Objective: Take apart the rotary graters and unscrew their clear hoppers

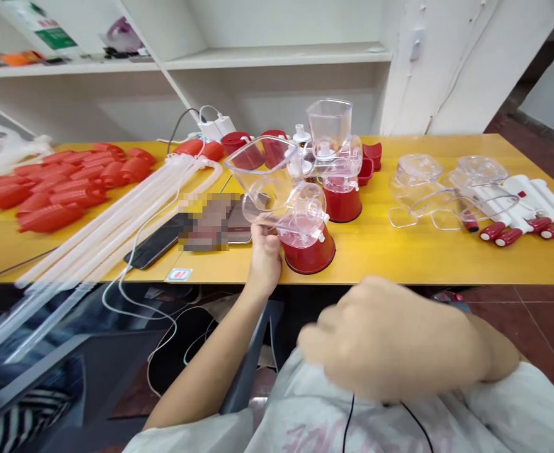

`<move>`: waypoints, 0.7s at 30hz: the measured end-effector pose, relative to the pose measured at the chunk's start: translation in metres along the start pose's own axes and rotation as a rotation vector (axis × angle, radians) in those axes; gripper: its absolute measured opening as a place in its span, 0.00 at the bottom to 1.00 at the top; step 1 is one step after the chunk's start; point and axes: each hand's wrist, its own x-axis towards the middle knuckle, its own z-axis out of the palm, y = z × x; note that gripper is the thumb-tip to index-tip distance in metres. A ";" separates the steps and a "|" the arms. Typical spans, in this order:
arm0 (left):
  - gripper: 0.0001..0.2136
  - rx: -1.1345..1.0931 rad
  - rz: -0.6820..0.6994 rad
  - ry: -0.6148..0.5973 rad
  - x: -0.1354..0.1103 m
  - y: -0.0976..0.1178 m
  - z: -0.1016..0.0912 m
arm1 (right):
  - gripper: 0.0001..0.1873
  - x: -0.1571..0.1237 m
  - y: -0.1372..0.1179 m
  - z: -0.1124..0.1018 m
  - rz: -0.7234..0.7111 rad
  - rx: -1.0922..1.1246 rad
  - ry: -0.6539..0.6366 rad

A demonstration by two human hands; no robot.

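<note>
Red ribbed parts (76, 195) at 9 o'clock of nearer clear-and-red machine (301, 221), on counter (371, 259). Left hand (265, 263) at its 7 o'clock, fingers bent, gripping its clear body. Machine stands upright. Right hand (395, 340) at 4–5 o'clock: curled, blurred; cannot tell closure or contents. Clear housings (418, 171), 3 o'clock.

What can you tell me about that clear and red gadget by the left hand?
The gadget has a clear, plastic-looking upper part: a wide, open-topped hopper leaning left in the picture, and a round barrel. Below is a glossy red base, flared downward with a dark bottom rim and small white pieces near its top. It stands near the front edge of the yellow table. The left hand touches its lower left side; how firmly is unclear.
</note>
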 end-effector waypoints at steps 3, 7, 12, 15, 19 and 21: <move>0.55 0.098 -0.066 -0.156 -0.008 0.009 0.004 | 0.13 0.005 0.041 0.000 0.270 0.022 0.111; 0.57 0.219 -0.105 -0.143 -0.016 0.023 0.016 | 0.25 0.014 0.084 0.014 0.501 0.222 0.538; 0.47 0.232 -0.041 -0.174 -0.017 0.033 0.031 | 0.71 0.064 0.094 0.018 0.355 0.338 0.606; 0.48 0.200 -0.038 -0.211 -0.016 0.035 0.031 | 0.72 0.090 0.089 0.012 0.339 0.361 0.565; 0.49 0.155 -0.045 -0.197 -0.016 0.033 0.033 | 0.61 0.098 0.081 0.012 0.390 0.361 0.579; 0.48 0.166 -0.010 -0.154 -0.017 0.032 0.040 | 0.56 0.097 0.078 0.016 0.421 0.348 0.600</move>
